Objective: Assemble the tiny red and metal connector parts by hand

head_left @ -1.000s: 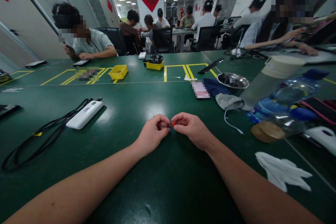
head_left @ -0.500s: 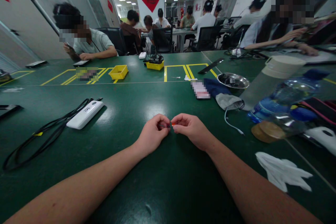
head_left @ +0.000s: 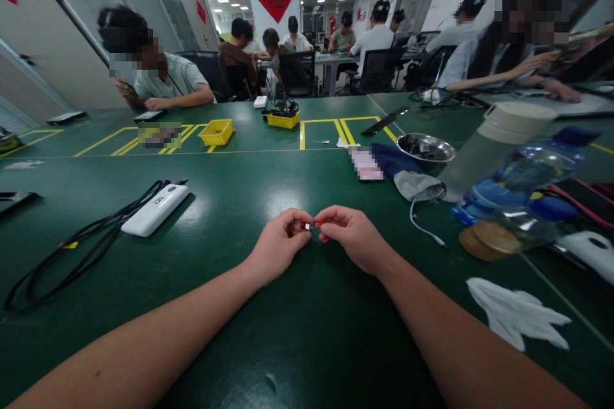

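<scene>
My left hand (head_left: 282, 246) is closed in a pinch on a small shiny metallic piece (head_left: 306, 226), held above the green table (head_left: 230, 192). Facing it, my right hand (head_left: 355, 239) pinches a small orange piece (head_left: 319, 224). The two pieces are close together between my fingertips; whether they touch is too small to tell. Both forearms reach in from the bottom corners.
A white power bank (head_left: 156, 209) and black cable (head_left: 96, 230) lie left. On the right are a blue-labelled bottle (head_left: 522, 172), a tumbler (head_left: 494, 147), a metal bowl (head_left: 426, 147) and white tissue (head_left: 520, 313). Yellow bins (head_left: 217, 132) stand farther back, with people beyond.
My fingers have shifted slightly around the small pieces. More of the metallic piece and the orange piece shows now, and my right fingertips are more curled.
</scene>
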Tool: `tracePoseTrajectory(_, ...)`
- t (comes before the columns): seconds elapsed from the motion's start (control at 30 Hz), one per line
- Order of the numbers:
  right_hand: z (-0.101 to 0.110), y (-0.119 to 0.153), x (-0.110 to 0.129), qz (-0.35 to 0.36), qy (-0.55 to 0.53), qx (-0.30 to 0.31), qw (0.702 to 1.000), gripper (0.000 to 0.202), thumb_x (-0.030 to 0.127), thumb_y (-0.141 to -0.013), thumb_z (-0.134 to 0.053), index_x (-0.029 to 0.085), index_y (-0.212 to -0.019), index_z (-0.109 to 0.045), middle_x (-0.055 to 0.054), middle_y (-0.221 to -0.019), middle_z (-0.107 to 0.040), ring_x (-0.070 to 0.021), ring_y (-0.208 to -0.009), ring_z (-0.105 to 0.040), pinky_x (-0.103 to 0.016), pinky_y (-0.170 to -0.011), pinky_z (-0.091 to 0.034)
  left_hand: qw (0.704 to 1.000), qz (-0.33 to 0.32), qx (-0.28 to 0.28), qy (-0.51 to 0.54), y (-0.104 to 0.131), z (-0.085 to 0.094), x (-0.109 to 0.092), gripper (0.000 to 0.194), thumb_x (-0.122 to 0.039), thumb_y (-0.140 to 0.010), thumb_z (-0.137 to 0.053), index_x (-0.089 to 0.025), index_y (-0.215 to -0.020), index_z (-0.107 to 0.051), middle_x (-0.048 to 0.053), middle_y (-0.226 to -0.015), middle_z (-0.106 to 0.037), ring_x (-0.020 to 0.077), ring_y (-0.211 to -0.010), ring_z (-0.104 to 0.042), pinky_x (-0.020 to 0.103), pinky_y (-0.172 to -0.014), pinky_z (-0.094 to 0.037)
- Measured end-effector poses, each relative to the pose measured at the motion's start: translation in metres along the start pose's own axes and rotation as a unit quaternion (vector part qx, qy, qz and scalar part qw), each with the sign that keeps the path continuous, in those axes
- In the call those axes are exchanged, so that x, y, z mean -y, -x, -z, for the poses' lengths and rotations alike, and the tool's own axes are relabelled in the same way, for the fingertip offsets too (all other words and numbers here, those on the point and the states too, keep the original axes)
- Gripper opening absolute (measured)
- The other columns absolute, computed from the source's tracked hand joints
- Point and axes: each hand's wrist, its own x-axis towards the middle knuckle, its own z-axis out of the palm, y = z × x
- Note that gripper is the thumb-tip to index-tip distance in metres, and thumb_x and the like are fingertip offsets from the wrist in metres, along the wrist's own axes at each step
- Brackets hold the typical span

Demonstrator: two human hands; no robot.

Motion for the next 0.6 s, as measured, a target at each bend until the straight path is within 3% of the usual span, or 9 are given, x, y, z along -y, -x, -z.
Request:
tracePoseTrajectory(0.23, 0.0007, -0.0007, -0.0031, -0.007, -0.033, 0.001, 0.999, 0.018, 0.017, -0.070, -0.073, 0.019, -0.087, -0.068, -0.001, -0.082, -0.071, -0.0147, -0.075, -0.065, -0.032, -0.076, -0.049, 1.000, 0.017, -0.003, 0.008, -0.0003, -0.0003, 0.0010, 0.018, -0.018, -0.079, -0.065, -0.019, -0.098, -0.063, 0.002, -0.083, -0.064, 0.0148, -0.073, -0.058, 0.027, -0.068, -0.044)
tracePoseTrajectory(0.47, 0.0009, 0.0002, -0.0002, -0.016, 0.009, -0.020, 1.000, 0.014, 0.019, -0.072, -0.072, 0.017, -0.085, -0.066, 0.000, -0.071, -0.069, -0.0142, -0.068, -0.065, -0.031, -0.070, -0.050, 0.999, 0.040, -0.021, 0.024, 0.0009, -0.0003, -0.0022, 0.017, -0.026, -0.082, -0.065, -0.018, -0.097, -0.065, 0.000, -0.074, -0.062, 0.0133, -0.068, -0.056, 0.025, -0.063, -0.042)
tracePoseTrajectory(0.6, 0.0001, -0.0005, -0.0004, -0.005, 0.006, -0.015, 1.000, 0.014, 0.017, -0.073, -0.071, 0.016, -0.087, -0.068, -0.002, -0.080, -0.071, -0.0141, -0.071, -0.065, -0.030, -0.071, -0.051, 0.997, 0.038, -0.012, 0.064, 0.0007, -0.0010, -0.0022, 0.014, -0.024, -0.082, -0.064, -0.017, -0.094, -0.064, 0.001, -0.079, -0.066, 0.0149, -0.076, -0.061, 0.027, -0.073, -0.046)
